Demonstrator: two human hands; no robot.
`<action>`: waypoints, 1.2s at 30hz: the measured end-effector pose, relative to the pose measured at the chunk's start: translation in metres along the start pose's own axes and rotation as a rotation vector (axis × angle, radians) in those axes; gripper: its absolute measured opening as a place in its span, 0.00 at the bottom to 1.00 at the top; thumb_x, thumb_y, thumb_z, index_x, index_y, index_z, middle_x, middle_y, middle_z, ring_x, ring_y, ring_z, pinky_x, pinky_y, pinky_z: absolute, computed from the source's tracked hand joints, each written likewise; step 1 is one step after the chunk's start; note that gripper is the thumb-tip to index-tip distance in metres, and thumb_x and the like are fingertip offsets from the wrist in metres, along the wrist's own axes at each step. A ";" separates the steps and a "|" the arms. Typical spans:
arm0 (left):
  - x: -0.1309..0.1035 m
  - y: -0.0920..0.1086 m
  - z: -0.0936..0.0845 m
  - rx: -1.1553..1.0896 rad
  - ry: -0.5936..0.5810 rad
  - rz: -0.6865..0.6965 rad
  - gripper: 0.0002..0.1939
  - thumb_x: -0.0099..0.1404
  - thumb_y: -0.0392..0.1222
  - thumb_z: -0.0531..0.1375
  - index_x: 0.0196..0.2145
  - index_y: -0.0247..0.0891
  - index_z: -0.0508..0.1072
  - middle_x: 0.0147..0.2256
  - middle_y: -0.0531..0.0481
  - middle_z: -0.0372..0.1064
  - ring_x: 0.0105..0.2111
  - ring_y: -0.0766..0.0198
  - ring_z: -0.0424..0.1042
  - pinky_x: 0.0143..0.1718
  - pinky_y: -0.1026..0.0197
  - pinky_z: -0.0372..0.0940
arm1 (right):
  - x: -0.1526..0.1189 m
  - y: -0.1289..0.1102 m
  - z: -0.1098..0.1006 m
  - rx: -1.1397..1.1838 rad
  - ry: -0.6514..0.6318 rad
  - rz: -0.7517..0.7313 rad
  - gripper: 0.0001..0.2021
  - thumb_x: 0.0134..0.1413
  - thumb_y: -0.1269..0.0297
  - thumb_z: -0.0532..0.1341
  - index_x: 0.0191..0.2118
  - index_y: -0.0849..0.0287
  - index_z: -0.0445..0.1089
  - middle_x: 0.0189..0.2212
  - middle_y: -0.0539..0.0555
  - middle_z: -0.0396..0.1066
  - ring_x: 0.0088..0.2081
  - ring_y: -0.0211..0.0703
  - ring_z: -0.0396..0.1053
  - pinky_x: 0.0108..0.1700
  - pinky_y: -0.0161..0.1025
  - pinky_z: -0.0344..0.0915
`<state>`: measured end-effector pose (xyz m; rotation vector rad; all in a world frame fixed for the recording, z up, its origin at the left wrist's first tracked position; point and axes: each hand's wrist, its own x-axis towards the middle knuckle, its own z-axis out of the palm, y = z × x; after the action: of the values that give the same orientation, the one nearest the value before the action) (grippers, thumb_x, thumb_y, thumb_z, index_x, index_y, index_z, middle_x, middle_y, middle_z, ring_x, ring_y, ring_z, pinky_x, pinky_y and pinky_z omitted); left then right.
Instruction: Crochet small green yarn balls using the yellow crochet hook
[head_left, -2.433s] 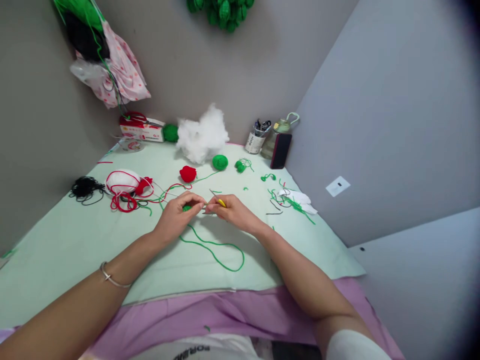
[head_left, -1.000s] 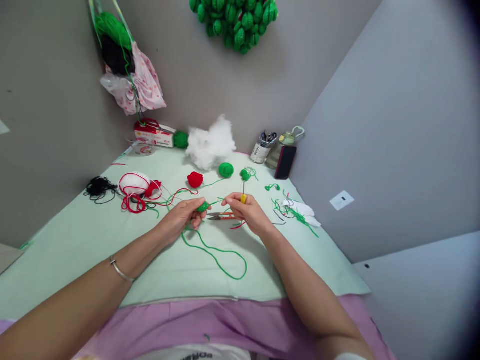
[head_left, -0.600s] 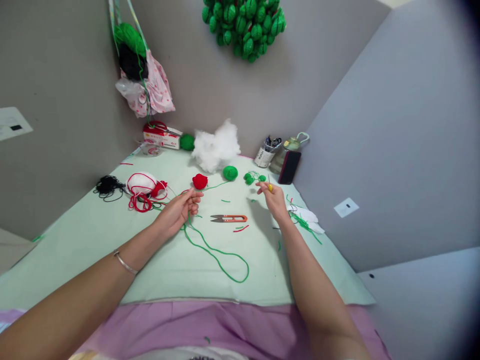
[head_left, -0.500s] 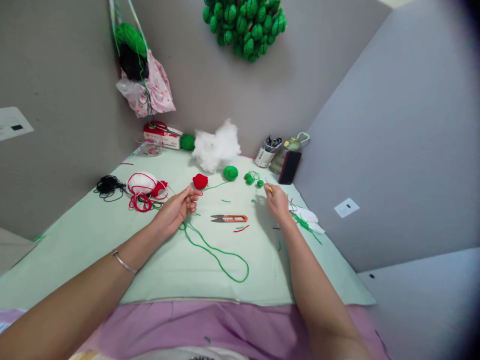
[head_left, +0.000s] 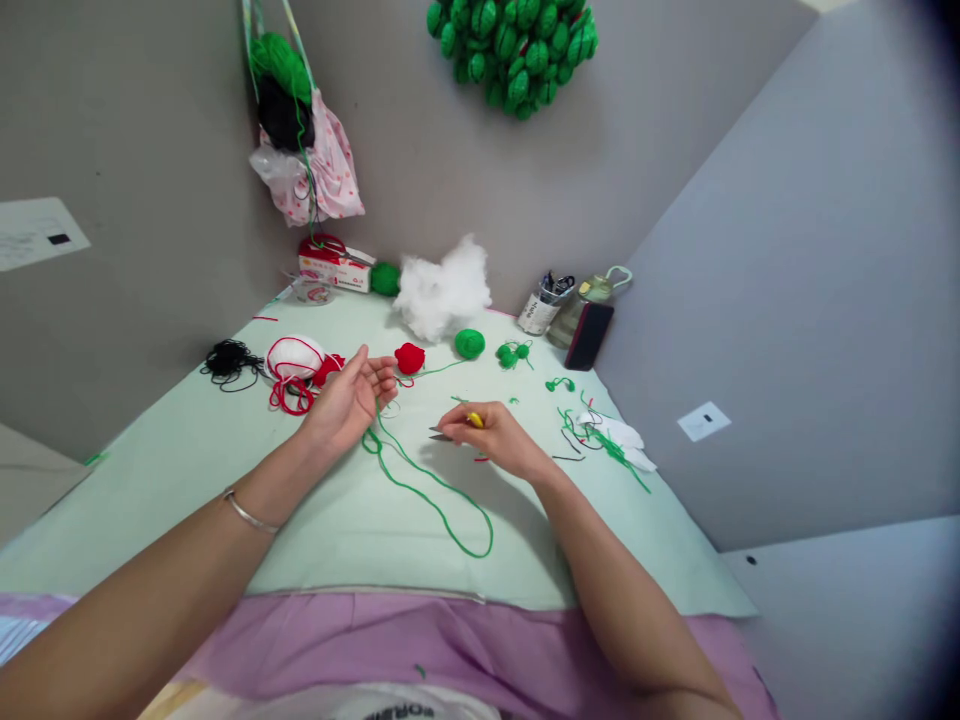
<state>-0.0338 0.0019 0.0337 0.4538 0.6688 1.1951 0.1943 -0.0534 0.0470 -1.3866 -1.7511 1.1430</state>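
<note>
Resting on the pale green worktop (head_left: 187,470), the right hand (head_left: 491,440) covers the snips (head_left: 439,433), its fingers clenched on a yellow-handled hook (head_left: 475,420). Only the snips' grey metal tip shows, pointing left, long axis roughly level across the worktop. The left hand (head_left: 346,400) lies palm-up, fingers released, green yarn (head_left: 427,500) trailing from beside it in a loop. At the back wall a can (head_left: 538,308) holds pens and scissors.

Home craft corner: yarn (head_left: 469,343), stuffing (head_left: 444,287), crochet pieces (head_left: 514,45).
</note>
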 end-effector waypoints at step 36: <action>-0.025 0.029 -0.075 1.641 -0.264 0.481 0.13 0.66 0.51 0.63 0.43 0.43 0.81 0.42 0.42 0.74 0.40 0.48 0.71 0.42 0.55 0.62 | -0.024 -0.029 -0.030 -0.026 -0.386 0.014 0.15 0.58 0.51 0.68 0.31 0.59 0.76 0.20 0.45 0.64 0.25 0.34 0.58 0.29 0.35 0.54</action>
<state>-0.1107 -0.0142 0.0036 2.1845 1.2548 0.7285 0.2147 -0.0713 0.0870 -1.2539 -2.0260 1.4765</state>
